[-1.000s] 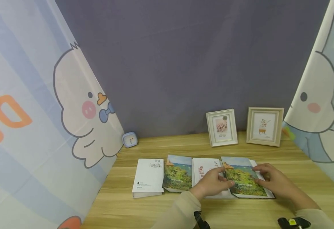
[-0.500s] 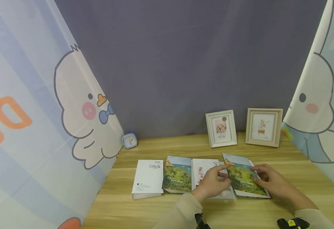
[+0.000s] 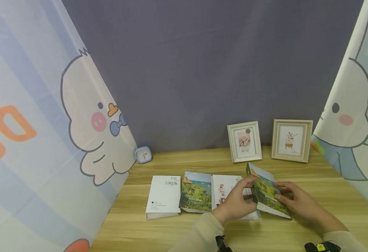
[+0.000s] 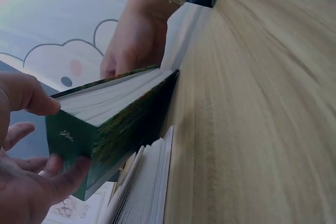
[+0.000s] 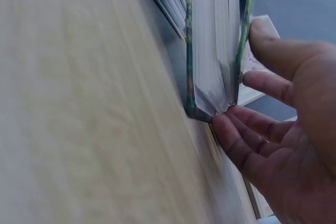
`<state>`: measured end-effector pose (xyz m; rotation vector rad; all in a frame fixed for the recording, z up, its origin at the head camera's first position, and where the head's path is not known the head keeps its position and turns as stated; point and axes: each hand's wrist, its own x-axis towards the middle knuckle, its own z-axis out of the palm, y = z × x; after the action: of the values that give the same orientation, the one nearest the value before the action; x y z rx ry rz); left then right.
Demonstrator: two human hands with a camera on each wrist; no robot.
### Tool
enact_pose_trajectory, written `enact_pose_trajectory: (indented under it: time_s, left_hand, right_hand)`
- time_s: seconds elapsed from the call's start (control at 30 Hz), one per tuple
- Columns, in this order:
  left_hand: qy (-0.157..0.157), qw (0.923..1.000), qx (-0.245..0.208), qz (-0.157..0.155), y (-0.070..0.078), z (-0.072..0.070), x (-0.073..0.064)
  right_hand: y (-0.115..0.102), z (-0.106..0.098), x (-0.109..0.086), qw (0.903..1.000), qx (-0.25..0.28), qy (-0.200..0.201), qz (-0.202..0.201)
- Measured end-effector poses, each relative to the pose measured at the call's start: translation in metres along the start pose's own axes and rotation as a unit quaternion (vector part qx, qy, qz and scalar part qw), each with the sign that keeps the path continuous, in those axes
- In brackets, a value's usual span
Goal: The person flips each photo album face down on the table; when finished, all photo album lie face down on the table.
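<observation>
A photo album (image 3: 270, 196) with a painted garden-and-sea cover is tilted up off its flat side, its green spine (image 4: 68, 140) raised toward the left. My left hand (image 3: 236, 202) grips that spine, thumb at one edge and fingertips on the other in the left wrist view. On the opposite side, my right hand (image 3: 300, 201) holds the page edge. The right wrist view has the thumb (image 5: 262, 31) on the cover and fingers under the pages (image 5: 215, 40). Beside it lies a white album (image 3: 225, 185) with red print, partly hidden behind my left hand.
A matching painted album (image 3: 196, 192) and a white album (image 3: 163, 194) lie in a row farther left on the wooden table (image 3: 133, 227). At the back stand two picture frames, a white frame (image 3: 230, 140) and a beige frame (image 3: 275, 140), and a blue clock (image 3: 143, 154).
The painted album has gone from lying nearly flat to tilted, its spine side lifted by my left hand. My right hand has shifted slightly left with it; the other albums stay put.
</observation>
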<state>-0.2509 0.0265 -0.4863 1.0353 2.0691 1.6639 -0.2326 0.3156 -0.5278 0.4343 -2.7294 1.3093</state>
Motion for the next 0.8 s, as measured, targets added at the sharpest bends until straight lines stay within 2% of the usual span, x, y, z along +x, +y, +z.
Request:
enact_pose_trajectory:
  time_s: [0.13,0.33,0.47,0.6,0.7,0.8]
  left_hand:
    - [0.008,0.9999,-0.001,0.011,-0.001,-0.002,0.002]
    - [0.013,0.9971,-0.075,-0.002,-0.005,-0.004,0.005]
    - [0.029,0.9931,-0.112,-0.018,-0.005,-0.004,0.005]
    - [0.036,0.9931,-0.110,-0.020,-0.007,-0.006,0.005]
    - [0.030,0.9939,-0.106,-0.007,-0.009,-0.008,0.005]
    - [0.021,0.9925,-0.121,0.006,-0.009,-0.010,0.005]
  right_hand:
    - [-0.001,0.002,0.001,1.0000,0.002,-0.003,-0.002]
    - [-0.002,0.002,0.001,0.9999,0.012,-0.001,-0.002]
    - [-0.003,0.002,0.002,0.9997,0.026,0.000,-0.004]
    - [-0.004,0.004,0.004,0.9990,0.041,-0.006,-0.016]
    - [-0.004,0.005,0.003,0.9978,0.061,-0.011,-0.022]
    - [-0.003,0.007,0.002,0.9957,0.081,-0.015,-0.043]
